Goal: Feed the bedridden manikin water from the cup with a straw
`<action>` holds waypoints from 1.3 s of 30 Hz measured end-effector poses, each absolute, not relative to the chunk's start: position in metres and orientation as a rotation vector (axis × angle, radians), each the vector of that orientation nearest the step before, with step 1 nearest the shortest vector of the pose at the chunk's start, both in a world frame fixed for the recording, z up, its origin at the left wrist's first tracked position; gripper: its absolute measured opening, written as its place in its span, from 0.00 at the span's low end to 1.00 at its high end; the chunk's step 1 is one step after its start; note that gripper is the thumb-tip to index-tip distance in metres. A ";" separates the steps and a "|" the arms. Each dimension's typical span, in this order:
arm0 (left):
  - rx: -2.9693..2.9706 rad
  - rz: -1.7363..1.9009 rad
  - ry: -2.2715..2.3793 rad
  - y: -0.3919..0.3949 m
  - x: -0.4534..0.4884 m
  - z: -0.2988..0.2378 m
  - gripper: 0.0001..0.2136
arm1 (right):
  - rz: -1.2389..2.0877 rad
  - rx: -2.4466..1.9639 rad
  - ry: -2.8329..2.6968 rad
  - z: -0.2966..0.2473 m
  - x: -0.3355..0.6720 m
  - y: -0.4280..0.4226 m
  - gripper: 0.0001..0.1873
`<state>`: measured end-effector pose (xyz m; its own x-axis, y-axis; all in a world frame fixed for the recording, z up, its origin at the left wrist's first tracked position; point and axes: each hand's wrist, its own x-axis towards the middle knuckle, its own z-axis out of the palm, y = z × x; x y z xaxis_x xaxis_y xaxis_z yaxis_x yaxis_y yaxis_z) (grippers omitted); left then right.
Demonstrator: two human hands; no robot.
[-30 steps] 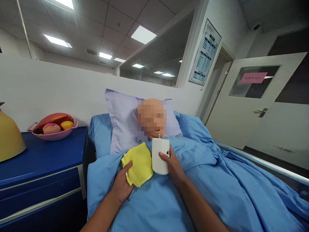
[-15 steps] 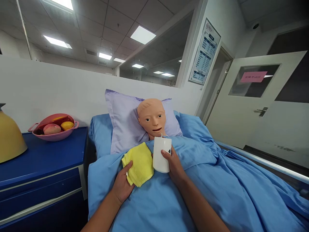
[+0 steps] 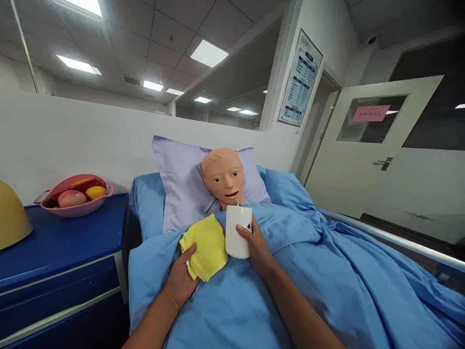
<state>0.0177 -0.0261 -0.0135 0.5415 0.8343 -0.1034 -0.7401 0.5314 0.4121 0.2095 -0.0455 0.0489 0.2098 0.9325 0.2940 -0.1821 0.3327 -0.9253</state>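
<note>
A folded yellow towel (image 3: 208, 248) is in my left hand (image 3: 182, 280), which is closed on its left edge with the thumb on top. My right hand (image 3: 257, 246) wraps round a white mug (image 3: 237, 233), upright just right of the towel. A short clear straw tip (image 3: 238, 202) sticks up above the mug's rim, just below the mouth of a manikin's head (image 3: 224, 177). The head rests on a lilac pillow (image 3: 181, 179), slightly turned. A blue quilt (image 3: 225, 310) covers the manikin below the neck, under both my hands. What the mug holds is hidden.
On the left, a blue bedside cabinet (image 3: 105, 228) bears a pink basket (image 3: 78, 210) of fruit and a yellow rounded vessel (image 3: 12, 218). A bed rail (image 3: 392, 236) runs along the right side. Behind it stands an open door (image 3: 374, 179).
The whole view has shifted slightly, so the scene sits a little further left. Both hands keep their hold on the towel and the mug, with no clear movement relative to the manikin.
</note>
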 end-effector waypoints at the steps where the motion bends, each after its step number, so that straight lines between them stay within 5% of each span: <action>1: 0.344 0.955 0.308 -0.026 0.017 -0.014 0.22 | 0.930 -0.910 -1.069 0.049 0.209 -0.045 0.33; 14: 0.485 1.241 0.527 -0.041 0.023 0.073 0.17 | 0.484 -0.872 -0.944 0.061 0.216 -0.047 0.39; 23: 1.810 2.097 0.687 0.014 0.076 0.122 0.14 | 0.513 -0.899 -0.857 0.050 0.224 -0.039 0.29; 29: 3.117 1.742 0.392 0.047 0.113 0.109 0.17 | 0.558 -0.804 -0.760 0.051 0.225 -0.035 0.29; 39: 3.370 1.685 0.620 0.049 0.109 0.090 0.11 | 0.629 -0.701 -0.726 0.054 0.223 -0.037 0.27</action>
